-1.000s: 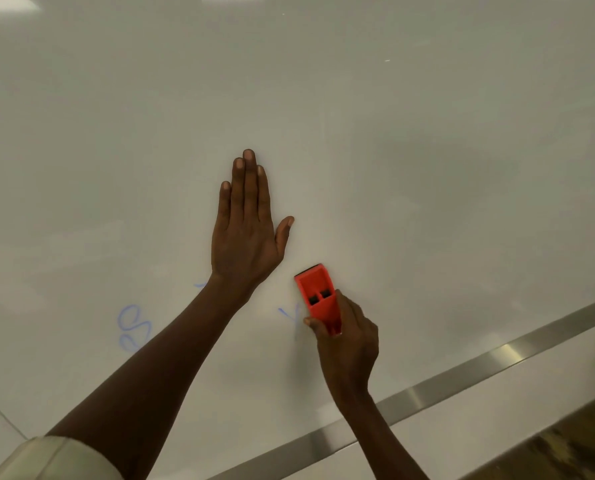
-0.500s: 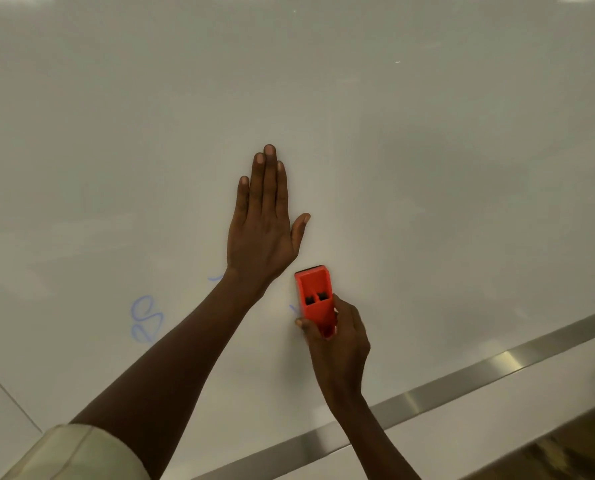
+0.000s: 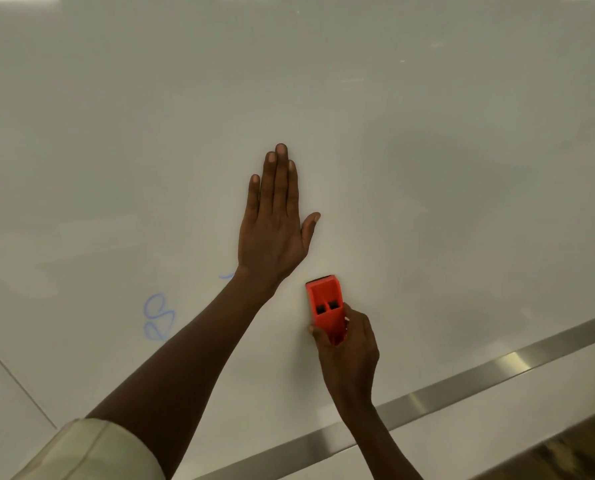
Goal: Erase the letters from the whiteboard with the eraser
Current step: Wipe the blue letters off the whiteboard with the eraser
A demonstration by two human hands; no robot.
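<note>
Orange eraser [image 3: 324, 308] lies flat against the whiteboard [image 3: 427, 150], its dark felt edge at the top and two small dark slots in its back facing the camera. Its lower end sits inside the right hand [image 3: 349, 348], whose thumb curls around the left side and whose fingers wrap the right side, so the grip covers roughly the bottom third. Just up and to the left, apart from the eraser, the left hand [image 3: 271, 233] rests palm-down on the board with four fingers straight and together and the thumb spread toward the right; the heel of that hand is near the eraser's top corner without touching it. A blue handwritten letter [image 3: 159, 317], looping like an S, stands well to the left of the eraser, beyond the left forearm. A short blue stroke [image 3: 227, 276] shows beside the left wrist. A pale sleeve [image 3: 91, 452] covers the upper left arm. A metal rail [image 3: 462, 382] runs diagonally beneath the board.
</note>
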